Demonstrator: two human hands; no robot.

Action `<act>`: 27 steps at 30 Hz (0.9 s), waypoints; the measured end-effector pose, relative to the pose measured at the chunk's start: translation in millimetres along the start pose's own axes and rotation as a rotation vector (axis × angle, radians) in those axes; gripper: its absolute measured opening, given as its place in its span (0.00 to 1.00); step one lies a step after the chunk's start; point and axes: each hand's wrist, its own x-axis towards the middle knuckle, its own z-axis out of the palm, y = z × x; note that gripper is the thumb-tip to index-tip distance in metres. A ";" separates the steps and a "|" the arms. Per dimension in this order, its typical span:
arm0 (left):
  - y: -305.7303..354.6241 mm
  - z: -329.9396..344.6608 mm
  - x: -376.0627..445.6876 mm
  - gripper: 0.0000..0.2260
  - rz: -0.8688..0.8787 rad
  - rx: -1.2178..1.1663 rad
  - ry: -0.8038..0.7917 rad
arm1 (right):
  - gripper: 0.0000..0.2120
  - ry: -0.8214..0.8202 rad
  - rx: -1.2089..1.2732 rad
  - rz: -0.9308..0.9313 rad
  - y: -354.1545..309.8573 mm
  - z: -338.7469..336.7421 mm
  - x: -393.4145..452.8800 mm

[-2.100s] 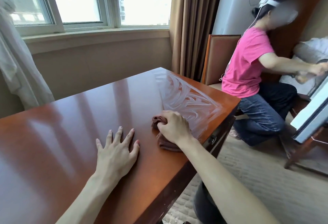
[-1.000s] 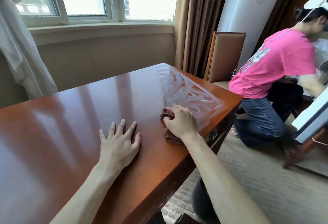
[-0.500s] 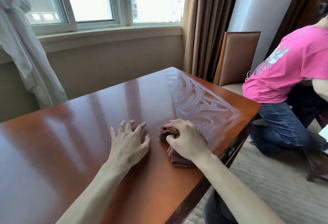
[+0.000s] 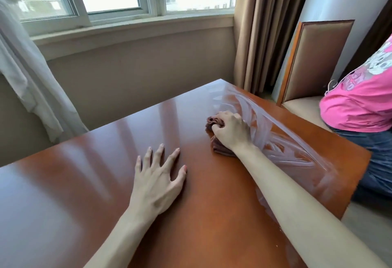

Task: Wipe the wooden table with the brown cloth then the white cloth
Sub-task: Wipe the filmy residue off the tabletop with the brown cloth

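Note:
The glossy wooden table (image 4: 80,183) fills the lower part of the view. My right hand (image 4: 231,132) grips the bunched brown cloth (image 4: 219,148) and presses it on the table toward the far right corner; most of the cloth is hidden under the hand. Wet, pale wipe streaks (image 4: 282,140) run along the table's right side. My left hand (image 4: 158,177) lies flat on the table with fingers spread, holding nothing. No white cloth is in view.
A person in a pink shirt (image 4: 360,102) crouches close to the table's right edge. An upholstered chair (image 4: 318,62) stands beyond the far right corner. Brown curtains (image 4: 269,28), a window and a sheer white curtain (image 4: 25,72) lie behind.
My right hand has pushed the brown cloth away from me, toward the far corner. The view has shifted left and the left hand stays flat on the table.

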 end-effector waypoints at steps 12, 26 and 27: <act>1.9 -7.3 0.0 0.29 0.011 -0.007 -0.055 | 0.19 -0.007 0.035 -0.151 -12.1 -38.2 -161.7; 0.4 -6.2 -2.4 0.28 0.029 -0.023 -0.039 | 0.10 -0.032 0.013 -0.082 -1.7 -16.0 -58.9; 0.2 -5.3 -2.5 0.28 0.025 -0.022 -0.031 | 0.08 -0.023 0.013 -0.081 -1.4 -9.9 -40.1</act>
